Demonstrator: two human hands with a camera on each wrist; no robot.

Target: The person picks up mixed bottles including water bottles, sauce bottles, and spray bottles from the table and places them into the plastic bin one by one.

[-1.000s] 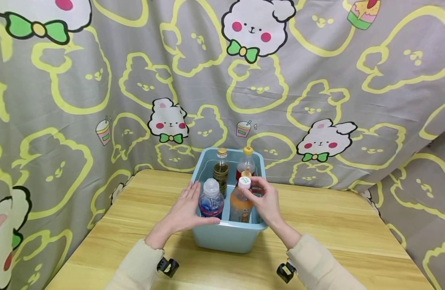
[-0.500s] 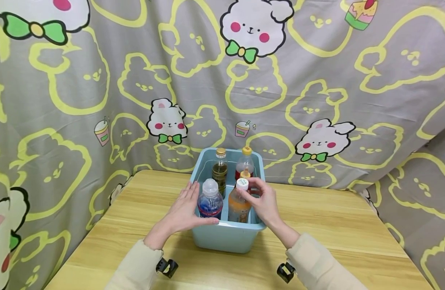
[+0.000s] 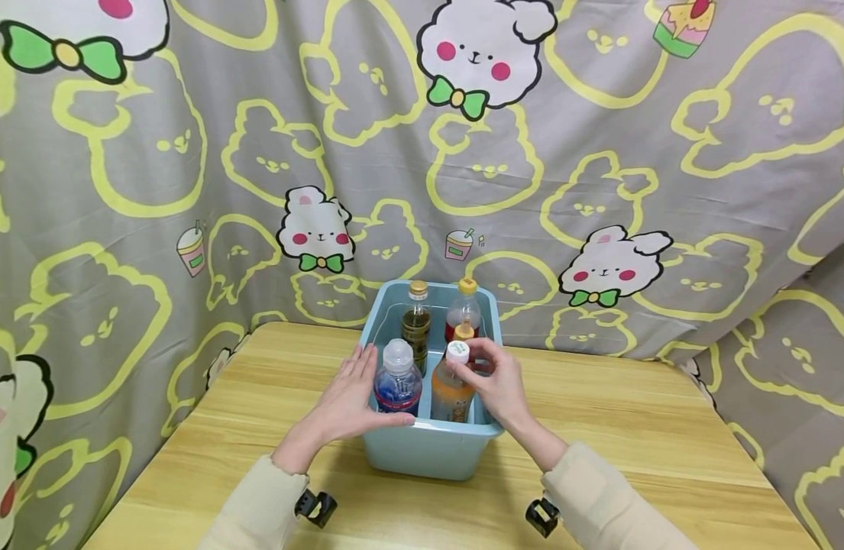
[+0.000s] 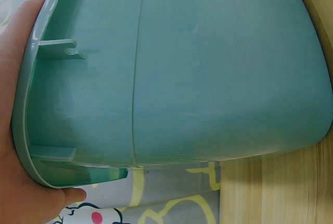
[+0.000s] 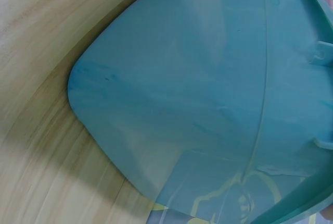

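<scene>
A light blue plastic tub (image 3: 428,451) stands on the wooden table with several bottles upright inside. My left hand (image 3: 342,397) lies along its left rim, fingers straight and thumb stretched over the front edge. Between the thumb and fingers of my right hand (image 3: 502,386) is the white cap and neck of an orange-labelled drink bottle (image 3: 451,397), in the tub's front right. Beside it, front left, is a blue-labelled bottle (image 3: 398,389) with a clear domed cap. Both wrist views mostly show the tub's outer wall (image 4: 208,78); the bottles are hidden there.
At the tub's back are a dark bottle (image 3: 416,325) with a gold cap and a yellow-capped bottle (image 3: 464,307). Another yellow cap (image 3: 464,333) shows behind the white one. A patterned curtain (image 3: 394,153) hangs behind the wooden table (image 3: 635,435).
The orange-labelled bottle's white cap has shifted very slightly left and down with my right hand. My left hand stays on the rim. The head view has drifted slightly.
</scene>
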